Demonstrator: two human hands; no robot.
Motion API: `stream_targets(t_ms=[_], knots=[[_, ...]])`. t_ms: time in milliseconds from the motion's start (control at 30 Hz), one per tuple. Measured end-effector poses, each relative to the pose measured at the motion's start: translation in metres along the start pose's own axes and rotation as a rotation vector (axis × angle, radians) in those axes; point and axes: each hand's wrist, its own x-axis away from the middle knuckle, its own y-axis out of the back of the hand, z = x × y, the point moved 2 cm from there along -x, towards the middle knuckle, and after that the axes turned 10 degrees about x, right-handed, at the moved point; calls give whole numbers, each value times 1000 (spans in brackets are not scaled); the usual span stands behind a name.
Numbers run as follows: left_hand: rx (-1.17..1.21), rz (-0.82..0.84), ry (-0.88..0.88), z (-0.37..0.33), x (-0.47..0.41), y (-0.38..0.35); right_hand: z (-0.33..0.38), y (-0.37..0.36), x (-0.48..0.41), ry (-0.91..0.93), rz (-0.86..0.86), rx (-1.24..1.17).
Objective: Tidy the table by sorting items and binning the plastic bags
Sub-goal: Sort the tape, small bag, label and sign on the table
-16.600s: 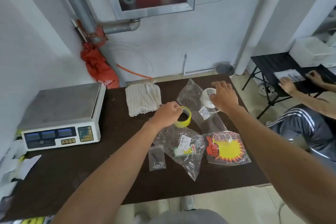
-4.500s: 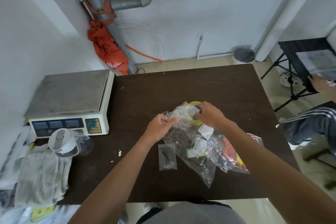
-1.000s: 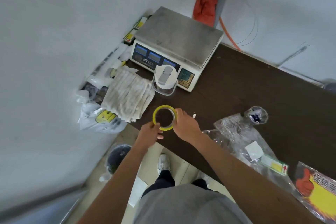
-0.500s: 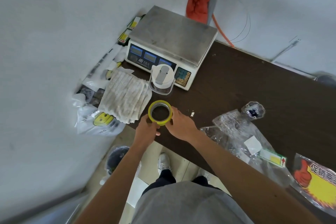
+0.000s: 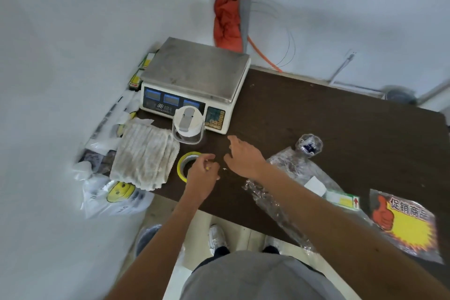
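I've only the head view here, wide-angle, tilted steeply down over the near left corner of the table [image 5: 316, 117]; it's close; wall [image 5: 73, 31] on my left.

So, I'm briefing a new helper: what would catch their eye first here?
Probably the red-and-yellow sign at the right edge of the table, beside crumpled clear bags. Then the steel scale at the back left, and in front of it the left hand and right hand by a yellow tape.
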Motion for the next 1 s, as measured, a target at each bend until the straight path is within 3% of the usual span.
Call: stream_targets(t_ms=[433, 767, 1000], knots=[[-171, 297, -106, -77, -37, -105, -135, 57, 37, -326, -242, -90], [-234, 431, 5, -100, -57, -174, -216, 33, 60, -556, -208, -236], [-334, 506, -6, -104, -37, -226, -234, 9, 62, -581, -119, -369]])
